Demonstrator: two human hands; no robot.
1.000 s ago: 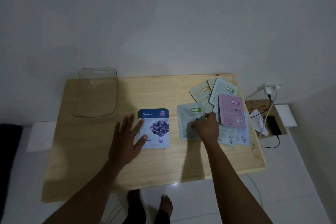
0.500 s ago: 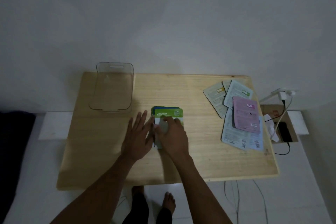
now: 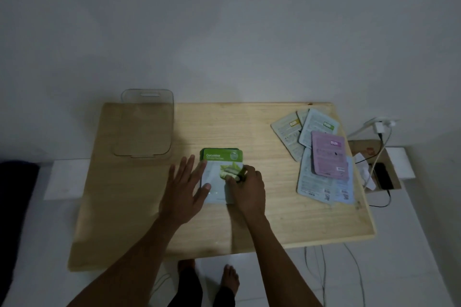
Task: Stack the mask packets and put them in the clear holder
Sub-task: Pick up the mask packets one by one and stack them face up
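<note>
A green cucumber mask packet point(image 3: 222, 158) lies face up at the table's middle, on top of a blue packet whose edge barely shows. My left hand point(image 3: 185, 188) rests flat with spread fingers against the packet's left edge. My right hand point(image 3: 247, 188) presses on its lower right part, fingers curled on it. Several more packets lie face down at the right, a pink one point(image 3: 329, 154) on top of pale ones point(image 3: 289, 133). The clear holder point(image 3: 143, 123) stands empty at the back left.
The wooden table point(image 3: 274, 219) stands against a white wall. To its right, a cardboard box point(image 3: 374, 166) on the floor holds a dark phone and cables running to a wall plug point(image 3: 379, 127). My bare feet show under the front edge.
My right hand carried the cucumber packet from the right pile, turned it face up and laid it on the blueberry packet. My left hand stayed beside that packet.
</note>
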